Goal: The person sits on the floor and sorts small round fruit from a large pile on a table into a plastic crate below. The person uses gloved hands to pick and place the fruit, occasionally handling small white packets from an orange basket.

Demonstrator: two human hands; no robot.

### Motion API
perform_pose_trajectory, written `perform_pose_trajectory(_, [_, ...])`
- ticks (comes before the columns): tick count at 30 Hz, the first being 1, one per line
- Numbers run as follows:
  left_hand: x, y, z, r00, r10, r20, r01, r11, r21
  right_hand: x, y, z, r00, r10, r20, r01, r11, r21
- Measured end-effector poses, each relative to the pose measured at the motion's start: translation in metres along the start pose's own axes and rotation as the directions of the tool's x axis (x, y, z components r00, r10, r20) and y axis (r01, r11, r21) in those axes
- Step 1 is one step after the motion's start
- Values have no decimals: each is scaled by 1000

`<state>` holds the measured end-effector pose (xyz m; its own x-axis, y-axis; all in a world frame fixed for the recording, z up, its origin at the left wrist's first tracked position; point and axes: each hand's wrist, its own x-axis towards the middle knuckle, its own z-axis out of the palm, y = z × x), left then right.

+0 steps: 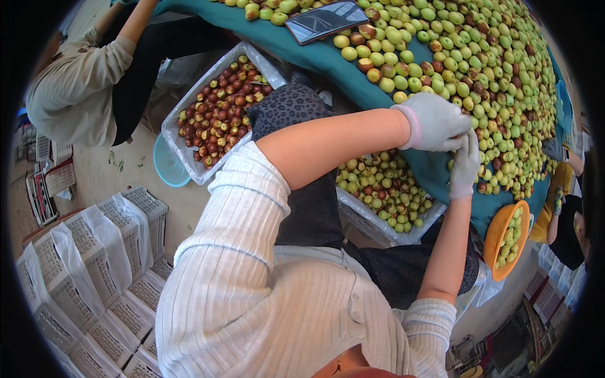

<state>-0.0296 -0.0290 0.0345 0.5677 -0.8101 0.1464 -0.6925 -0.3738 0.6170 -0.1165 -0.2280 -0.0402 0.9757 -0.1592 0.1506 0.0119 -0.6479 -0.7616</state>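
Note:
My left hand (pixel 436 122) and my right hand (pixel 465 166) wear pale work gloves and meet at the fingertips above the edge of a sorting table. A small brownish patch shows between the fingers; I cannot tell if it is a fruit. Beyond them spreads a heap of jujubes (pixel 501 101), mostly green, some blotched red-brown, on a teal cloth (pixel 326 71). Below my hands, a lined crate (pixel 361 208) holds mostly green jujubes (pixel 378 186). Left of my knee, another plastic-lined crate (pixel 172 126) contains mostly red-brown jujubes (pixel 220 120).
A phone (pixel 327 21) lies on the cloth. An orange basket (pixel 494 245) of green fruit hangs tilted at right. A blue basin (pixel 170 163) sits on the floor, near stacked crates (pixel 90 264). One person (pixel 85 90) sits at left; another's gloved hand (pixel 553 149) reaches in at right.

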Motion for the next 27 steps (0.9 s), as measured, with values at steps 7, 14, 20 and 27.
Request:
perform_pose_trajectory(7, [-99,-32,-59,674,-357,-647,-3,874,-485,17,18,42,950,-216,226,313,661,-682])
perform_pose_trajectory(14, [-320,-182,-34,-200,-979,33,-302,30,-953,-46,29,5,994,-107,13,81,661,-746])
perform_pose_trajectory(20, [-427,-206,19,-487,-814,317,-396,-118,-911,-85,18,-20,989,-143,32,135,811,-569])
perform_pose_trajectory(27, [-233,-145,-65,322,-534,-782,88,839,-537,1,0,24,947,-311,83,294,729,-618])
